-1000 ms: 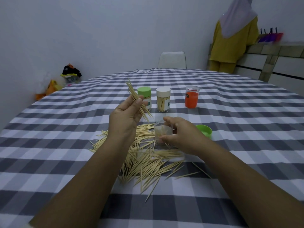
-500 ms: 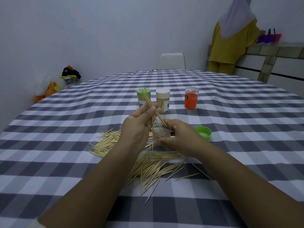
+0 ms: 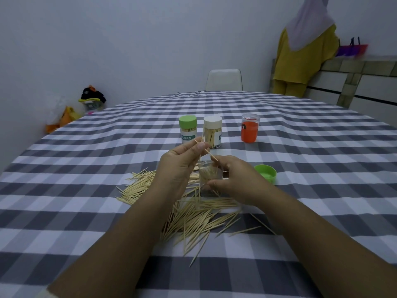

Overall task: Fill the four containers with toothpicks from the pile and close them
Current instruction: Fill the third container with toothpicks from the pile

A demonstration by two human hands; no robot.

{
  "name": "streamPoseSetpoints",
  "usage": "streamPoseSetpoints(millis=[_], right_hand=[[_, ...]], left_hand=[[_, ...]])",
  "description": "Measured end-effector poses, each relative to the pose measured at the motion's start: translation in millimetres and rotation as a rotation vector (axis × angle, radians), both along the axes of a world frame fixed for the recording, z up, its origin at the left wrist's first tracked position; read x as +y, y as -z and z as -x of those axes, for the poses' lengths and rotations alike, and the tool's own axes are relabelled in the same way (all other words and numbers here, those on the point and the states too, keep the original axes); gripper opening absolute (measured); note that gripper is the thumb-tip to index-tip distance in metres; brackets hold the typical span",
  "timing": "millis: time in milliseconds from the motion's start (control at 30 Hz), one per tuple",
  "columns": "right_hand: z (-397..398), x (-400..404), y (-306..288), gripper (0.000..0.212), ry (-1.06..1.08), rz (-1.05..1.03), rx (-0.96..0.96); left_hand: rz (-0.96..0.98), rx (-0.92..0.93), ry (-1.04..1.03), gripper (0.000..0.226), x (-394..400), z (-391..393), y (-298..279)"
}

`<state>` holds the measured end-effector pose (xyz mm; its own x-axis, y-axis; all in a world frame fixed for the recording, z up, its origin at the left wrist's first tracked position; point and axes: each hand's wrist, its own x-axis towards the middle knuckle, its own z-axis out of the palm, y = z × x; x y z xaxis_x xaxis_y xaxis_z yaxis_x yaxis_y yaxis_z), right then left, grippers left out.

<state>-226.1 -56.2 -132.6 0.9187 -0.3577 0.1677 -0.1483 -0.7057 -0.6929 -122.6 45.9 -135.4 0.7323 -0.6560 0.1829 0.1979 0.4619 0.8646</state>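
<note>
Left hand (image 3: 180,166) grip pinches few toothpicks (image 3: 205,150) above clear container (image 3: 209,176) — right hand (image 3: 234,179) grip wraps container, upright beside pile (image 3: 193,216) on surface. Advice: align tips vertical, release low — avoid spill.

Left hand (image 3: 178,166) pinches a few toothpicks (image 3: 205,150) just over the clear container (image 3: 210,177), which the right hand (image 3: 233,179) grips on the checked tablecloth (image 3: 86,190). The toothpick pile (image 3: 193,216) sprawls beneath both wrists. Behind stand a green-capped jar (image 3: 188,129), a white-capped jar (image 3: 212,132) and an orange jar (image 3: 249,131), with a loose green lid (image 3: 266,173) lying right.
</note>
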Motion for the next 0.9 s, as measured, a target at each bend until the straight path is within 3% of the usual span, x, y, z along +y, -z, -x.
streamPoseSetpoints(millis=[167, 300, 467, 567, 667, 767, 900], right_hand=[[-1.2, -2.0, 1.3, 0.076, 0.001, 0.01, 0.019], [-0.5, -2.4, 0.3, 0.077, -0.003, 0.019, 0.025], [-0.2, -1.9, 0.6, 0.075, -0.001, 0.026, 0.025], [0.0, -2.9, 0.2, 0.076, 0.002, 0.036, 0.031], [0.3, -6.2, -0.8, 0.076, 0.007, 0.054, 0.045], [0.6, -7.8, -1.1, 0.077, 0.012, 0.059, 0.056], [0.1, -8.0, -0.7, 0.078, 0.01, 0.07, 0.063]], left_hand=[[-0.063, -0.008, 0.003, 0.023, 1.6, -3.0, 0.0], [-0.092, -0.015, 0.025, 0.034, 1.4, -1.6, 0.2], [-0.079, -0.004, 0.019, 0.028, 3.5, -3.5, -1.6], [-0.096, -0.055, -0.007, 0.039, 11.7, -10.7, -4.8], [-0.474, -0.481, -0.191, 0.029, 23.1, -21.3, -4.7], [-0.958, -0.938, -0.231, 0.043, 25.9, -27.1, 2.0], [-1.242, -1.118, -0.105, 0.063, 18.0, -24.1, 11.2]])
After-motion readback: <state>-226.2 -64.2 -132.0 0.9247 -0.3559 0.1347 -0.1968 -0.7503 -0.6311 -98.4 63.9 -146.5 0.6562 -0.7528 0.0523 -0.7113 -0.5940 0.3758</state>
